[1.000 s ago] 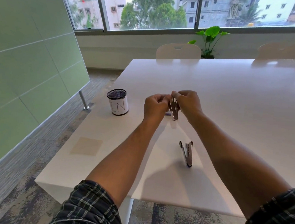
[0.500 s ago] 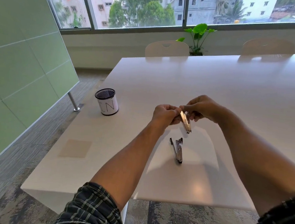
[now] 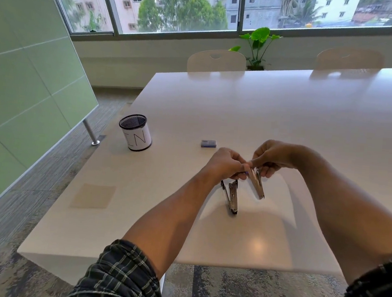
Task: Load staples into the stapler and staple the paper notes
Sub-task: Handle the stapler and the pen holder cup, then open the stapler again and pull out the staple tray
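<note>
White desk (image 3: 288, 113) by a window. Both hands meet above it: right hand (image 3: 272, 158) grips a small metal stapler (image 3: 257, 185), left hand (image 3: 226, 164) pinches at its top. Another stapler (image 3: 232, 199) lies beneath. Likely light, rigid, slippery; hold the sides.

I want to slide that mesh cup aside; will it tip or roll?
The black mesh pen cup with the white paper wrap stands upright on the white table, so probably slides. It looks light; a high push might tip it, then it could roll.
</note>
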### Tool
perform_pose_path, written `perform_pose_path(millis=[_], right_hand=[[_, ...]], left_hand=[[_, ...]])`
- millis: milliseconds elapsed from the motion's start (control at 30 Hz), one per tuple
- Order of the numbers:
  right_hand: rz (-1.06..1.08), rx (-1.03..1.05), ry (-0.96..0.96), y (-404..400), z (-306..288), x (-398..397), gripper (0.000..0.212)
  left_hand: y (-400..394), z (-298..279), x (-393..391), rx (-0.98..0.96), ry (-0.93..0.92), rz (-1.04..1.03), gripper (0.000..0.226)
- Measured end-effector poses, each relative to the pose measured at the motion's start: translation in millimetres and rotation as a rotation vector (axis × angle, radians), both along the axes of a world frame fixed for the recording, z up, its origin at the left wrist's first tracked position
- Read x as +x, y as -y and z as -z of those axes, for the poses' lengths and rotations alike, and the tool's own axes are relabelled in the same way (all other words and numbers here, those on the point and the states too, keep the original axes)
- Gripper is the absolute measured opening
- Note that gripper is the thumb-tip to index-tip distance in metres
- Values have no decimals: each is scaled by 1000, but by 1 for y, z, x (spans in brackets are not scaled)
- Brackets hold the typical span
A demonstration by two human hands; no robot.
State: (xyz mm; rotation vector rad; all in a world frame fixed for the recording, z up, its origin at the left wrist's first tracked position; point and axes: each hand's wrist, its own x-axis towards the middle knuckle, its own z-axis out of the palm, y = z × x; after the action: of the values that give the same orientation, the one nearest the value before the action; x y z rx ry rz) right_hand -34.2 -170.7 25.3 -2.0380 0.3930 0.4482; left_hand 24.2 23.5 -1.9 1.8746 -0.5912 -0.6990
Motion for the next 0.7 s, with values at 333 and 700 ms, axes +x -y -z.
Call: perform_pose_path(millis=[333,700], right_hand=[[-64,-18,-212,4,3,-8,17],[-108,-113,-310,-6,0,-5,12]], left_hand=[[4,6,-5,154,156,162,11],[12,2,-7,263,320,207,11]])
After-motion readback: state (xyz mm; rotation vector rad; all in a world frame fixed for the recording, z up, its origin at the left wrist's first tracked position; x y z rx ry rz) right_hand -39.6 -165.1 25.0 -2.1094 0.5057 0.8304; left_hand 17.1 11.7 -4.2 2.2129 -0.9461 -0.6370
